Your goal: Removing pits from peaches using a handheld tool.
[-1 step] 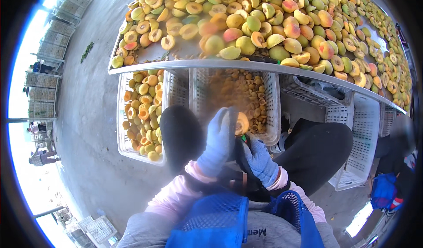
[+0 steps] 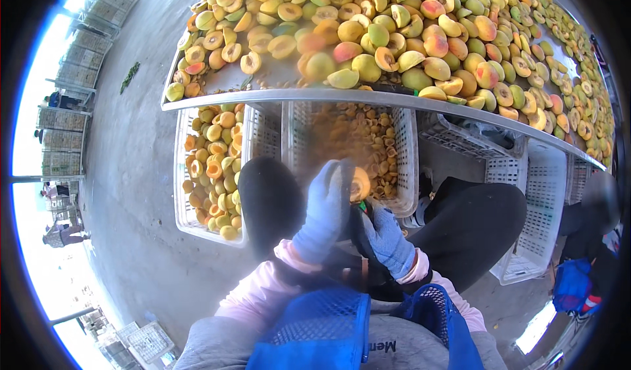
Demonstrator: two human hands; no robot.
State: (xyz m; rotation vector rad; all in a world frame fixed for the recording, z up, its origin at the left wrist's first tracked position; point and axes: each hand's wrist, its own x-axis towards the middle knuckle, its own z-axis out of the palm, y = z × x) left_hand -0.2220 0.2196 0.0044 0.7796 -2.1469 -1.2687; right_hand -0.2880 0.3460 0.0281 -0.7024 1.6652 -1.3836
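My left hand [image 2: 323,205], in a pale blue knit glove, is closed on an apricot half [image 2: 360,184] whose orange cut face shows beside the fingers. My right hand [image 2: 390,244], gloved alike, is curled just below and to the right. From its fingertips sticks a small tool with a green part [image 2: 363,205], close under the fruit; its working end is hidden. Both hands are between my knees, in front of a white crate of apricot pits and scraps [image 2: 382,153]. Beyond them, a heap of apricots [image 2: 368,34], many cut in halves, covers a metal-edged table [image 2: 276,96].
Left of my knee stands a white crate [image 2: 183,202] filled with pitted apricot halves. More white plastic crates [image 2: 539,199] sit under the table and to the right. A blue bag [image 2: 572,281] lies at far right. Stacked crates [image 2: 62,143] line the left side.
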